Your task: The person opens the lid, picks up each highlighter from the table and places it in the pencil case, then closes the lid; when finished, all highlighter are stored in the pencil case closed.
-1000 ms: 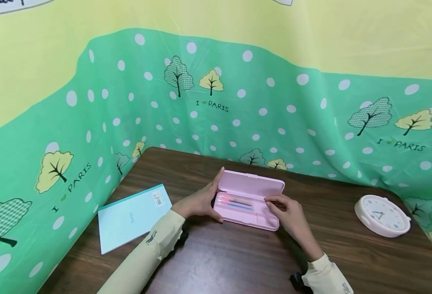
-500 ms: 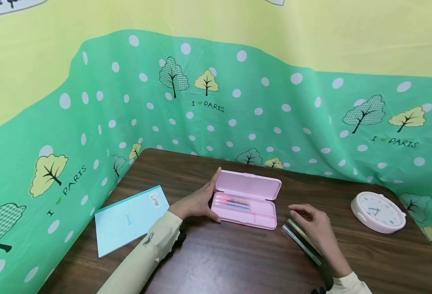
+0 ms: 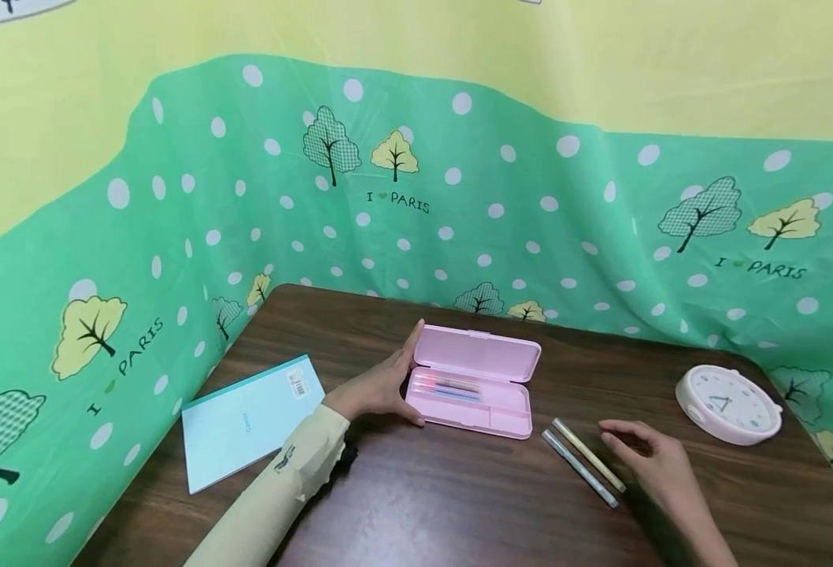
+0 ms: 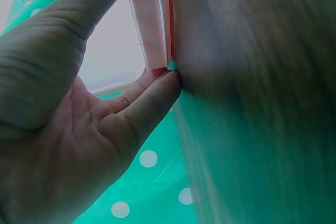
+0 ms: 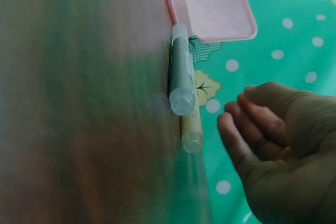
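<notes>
R hand (image 3: 660, 465) shifted rt, fingers loosely bent; L hand (image 3: 381, 387) grips case (image 3: 477, 357).

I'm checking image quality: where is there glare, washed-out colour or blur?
Head view: whitish glare on the dark brown wooden table; left wrist view: the pink plastic pencil case lid washed nearly white, table blurred; right wrist view: table blurred too, slim silver pen clearer.

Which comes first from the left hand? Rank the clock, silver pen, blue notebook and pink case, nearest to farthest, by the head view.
1. Pink case: touching the left hand, on its right.
2. Blue notebook: to the hand's left, near the wrist.
3. Silver pen: past the case's right end.
4. Clock: farthest, at the far right.
</notes>
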`<state>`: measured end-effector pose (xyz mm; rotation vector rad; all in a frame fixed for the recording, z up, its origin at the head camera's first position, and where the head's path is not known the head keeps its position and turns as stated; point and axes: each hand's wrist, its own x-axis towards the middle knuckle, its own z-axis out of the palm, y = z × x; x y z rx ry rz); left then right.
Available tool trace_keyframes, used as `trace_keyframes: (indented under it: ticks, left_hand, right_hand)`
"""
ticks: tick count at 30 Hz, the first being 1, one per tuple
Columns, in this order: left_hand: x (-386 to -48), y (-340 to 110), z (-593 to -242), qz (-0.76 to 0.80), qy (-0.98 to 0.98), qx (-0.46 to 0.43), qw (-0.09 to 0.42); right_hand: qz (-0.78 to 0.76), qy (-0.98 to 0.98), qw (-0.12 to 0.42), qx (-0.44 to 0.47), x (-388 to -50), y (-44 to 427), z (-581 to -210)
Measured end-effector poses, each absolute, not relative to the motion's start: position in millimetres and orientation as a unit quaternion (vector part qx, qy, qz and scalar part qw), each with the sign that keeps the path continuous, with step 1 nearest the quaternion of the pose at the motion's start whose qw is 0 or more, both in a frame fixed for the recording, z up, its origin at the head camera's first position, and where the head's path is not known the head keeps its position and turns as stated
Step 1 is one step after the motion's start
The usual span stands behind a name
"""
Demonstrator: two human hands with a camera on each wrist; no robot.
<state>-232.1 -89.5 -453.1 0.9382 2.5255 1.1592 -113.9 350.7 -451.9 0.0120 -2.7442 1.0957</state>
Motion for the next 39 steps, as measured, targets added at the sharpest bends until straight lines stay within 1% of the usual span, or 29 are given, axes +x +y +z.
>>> trace_keyframes:
  ticks: [6,11,14,21,22,28,29,30,33,39]
  left_hand:
    - [-232.6,-87.1,-452.7,0.390,0.861,0.309,0.107]
    - [-231.7,-87.3,-453.3,0.389,0.862,0.306,0.112]
    - [-231.4,-87.7,-453.3,0.383,0.866,0.302,0.113]
    - [-231.0,-89.6,-452.2,0.383,0.865,0.307,0.107]
    - [-237.8,-91.4,-462.9,0.376,0.866,0.315,0.099]
    - [-238.9,-92.0,-463.5,0.378,0.864,0.316,0.101]
    - [-232.0,-90.4,-452.5,0.383,0.864,0.308,0.109]
    - [-231.3,-90.0,-452.0,0.382,0.865,0.308,0.108]
    - [-230.4,-89.1,-451.8,0.379,0.867,0.305,0.109]
    - [-230.5,-89.1,-452.8,0.380,0.867,0.303,0.110]
  right_hand:
    - [0.360,-0.931,0.058,-0.019,-101.2,360.2,-453.7]
    - [0.346,-0.937,0.009,-0.046,-92.6,371.1,-456.5]
    - [0.343,-0.938,-0.002,-0.043,-89.0,375.3,-460.4]
    - [0.373,-0.927,-0.004,-0.041,-88.3,373.4,-466.9]
    - [0.377,-0.925,-0.004,-0.040,-88.4,372.3,-467.5]
    - [0.387,-0.921,-0.014,-0.045,-87.9,370.0,-466.7]
    - [0.385,-0.922,-0.018,-0.049,-87.9,370.0,-466.0]
    - [0.383,-0.922,-0.019,-0.048,-88.0,370.0,-465.7]
    - [0.375,-0.926,-0.004,-0.043,-87.6,369.4,-467.0]
    - [0.347,-0.937,0.045,-0.006,-85.5,367.0,-472.2]
